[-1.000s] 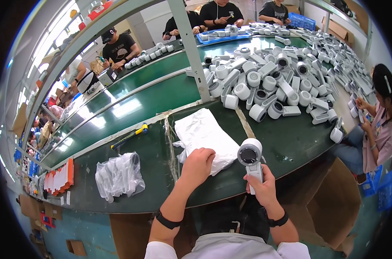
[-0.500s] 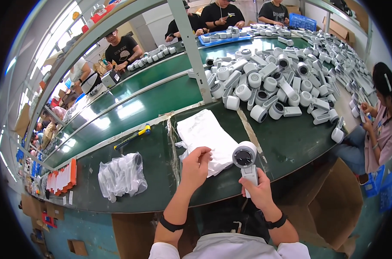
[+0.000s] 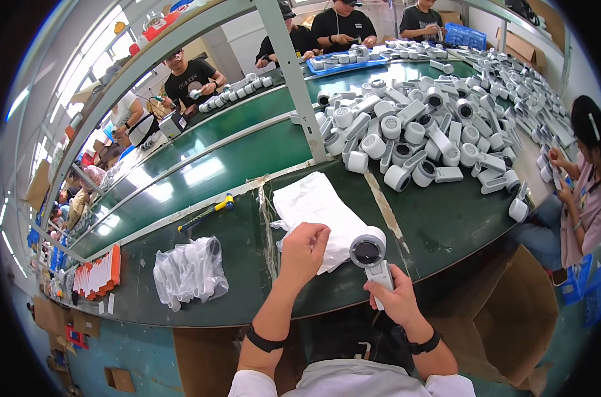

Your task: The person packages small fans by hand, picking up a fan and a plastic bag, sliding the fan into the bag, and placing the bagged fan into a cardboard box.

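My right hand [image 3: 394,295] is wrapped round the grey handle of a white handheld fan [image 3: 378,272]. Its round head, with a dark centre, points up toward me over the table's near edge. Over the left side of a stack of thin white plastic bags [image 3: 320,205] is my left hand [image 3: 304,257]. The fingers of that hand are bent and drawn together near the thumb; whatever lies between them, if anything, is hidden. The fan's head overlaps the stack's lower right corner.
A large heap of similar fans [image 3: 419,132] covers the table's back right. Bagged fans [image 3: 191,272], a yellow-and-black tool [image 3: 206,212] and orange-and-white boxes [image 3: 98,272] lie left. A metal post [image 3: 292,86] rises ahead. An open carton [image 3: 505,317] stands right; co-workers sit around.
The fan's head has tilted slightly left and lower, its dark centre now facing me more squarely. My left hand's fingers have curled closer together over the bags.
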Available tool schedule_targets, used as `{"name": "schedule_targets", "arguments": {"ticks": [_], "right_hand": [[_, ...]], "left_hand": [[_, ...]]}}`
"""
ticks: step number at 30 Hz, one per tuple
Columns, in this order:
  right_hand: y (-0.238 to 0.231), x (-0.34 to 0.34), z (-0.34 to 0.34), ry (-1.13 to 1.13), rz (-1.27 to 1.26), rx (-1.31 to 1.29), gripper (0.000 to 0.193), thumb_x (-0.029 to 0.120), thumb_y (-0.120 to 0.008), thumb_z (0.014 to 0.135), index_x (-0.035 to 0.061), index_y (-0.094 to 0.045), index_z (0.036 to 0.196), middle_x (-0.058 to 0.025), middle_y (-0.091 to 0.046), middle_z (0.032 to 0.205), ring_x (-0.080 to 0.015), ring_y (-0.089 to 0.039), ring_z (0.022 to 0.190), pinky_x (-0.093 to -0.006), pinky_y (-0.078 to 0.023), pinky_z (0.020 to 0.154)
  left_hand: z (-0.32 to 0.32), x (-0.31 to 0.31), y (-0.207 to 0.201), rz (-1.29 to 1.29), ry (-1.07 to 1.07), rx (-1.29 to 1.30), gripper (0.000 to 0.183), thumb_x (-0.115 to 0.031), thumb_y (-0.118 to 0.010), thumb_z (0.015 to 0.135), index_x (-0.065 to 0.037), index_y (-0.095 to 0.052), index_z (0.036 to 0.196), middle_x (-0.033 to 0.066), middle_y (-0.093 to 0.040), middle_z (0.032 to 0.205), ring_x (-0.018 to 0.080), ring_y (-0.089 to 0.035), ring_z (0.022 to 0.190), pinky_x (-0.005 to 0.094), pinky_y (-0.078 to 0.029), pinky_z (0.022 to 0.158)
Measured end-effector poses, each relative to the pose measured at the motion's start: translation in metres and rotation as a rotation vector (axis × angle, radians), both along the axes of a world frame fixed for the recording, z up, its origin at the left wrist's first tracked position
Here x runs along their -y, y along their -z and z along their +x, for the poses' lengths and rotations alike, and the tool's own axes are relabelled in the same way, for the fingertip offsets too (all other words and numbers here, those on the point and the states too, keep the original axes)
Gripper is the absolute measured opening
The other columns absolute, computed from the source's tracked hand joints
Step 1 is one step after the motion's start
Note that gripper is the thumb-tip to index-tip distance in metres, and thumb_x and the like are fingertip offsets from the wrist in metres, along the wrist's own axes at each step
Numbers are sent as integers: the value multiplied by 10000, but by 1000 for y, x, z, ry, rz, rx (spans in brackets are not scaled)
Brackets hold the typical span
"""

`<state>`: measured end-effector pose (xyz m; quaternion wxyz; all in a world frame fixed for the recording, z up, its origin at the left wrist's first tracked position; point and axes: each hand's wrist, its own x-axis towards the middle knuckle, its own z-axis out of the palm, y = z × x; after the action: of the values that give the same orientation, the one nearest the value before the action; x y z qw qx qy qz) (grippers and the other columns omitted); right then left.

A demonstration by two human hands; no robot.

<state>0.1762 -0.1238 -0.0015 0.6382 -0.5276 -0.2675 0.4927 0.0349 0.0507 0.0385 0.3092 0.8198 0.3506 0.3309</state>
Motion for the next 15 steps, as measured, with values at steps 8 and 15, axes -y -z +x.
{"name": "schedule_targets", "arguments": {"ticks": [8,15], "right_hand": [[1,7,2,4,-29,0,241,16,-640,868,-14,-549,1089,-90,-667,855,-122,-603,579,-277,-490,501],[-9,7,8,-182,-25,89,581,25,-660,855,21,-399,1375,-77,-661,820,-119,-599,580,-270,-481,509]], "left_hand": [[-4,-7,5,178,70,-171,157,-135,-697,876,1,-709,954,124,-657,805,238,-611,694,324,-489,655],[9,-1,1,-105,-15,71,182,-162,-685,920,11,-710,967,72,-676,750,111,-592,637,268,-476,600]]}}
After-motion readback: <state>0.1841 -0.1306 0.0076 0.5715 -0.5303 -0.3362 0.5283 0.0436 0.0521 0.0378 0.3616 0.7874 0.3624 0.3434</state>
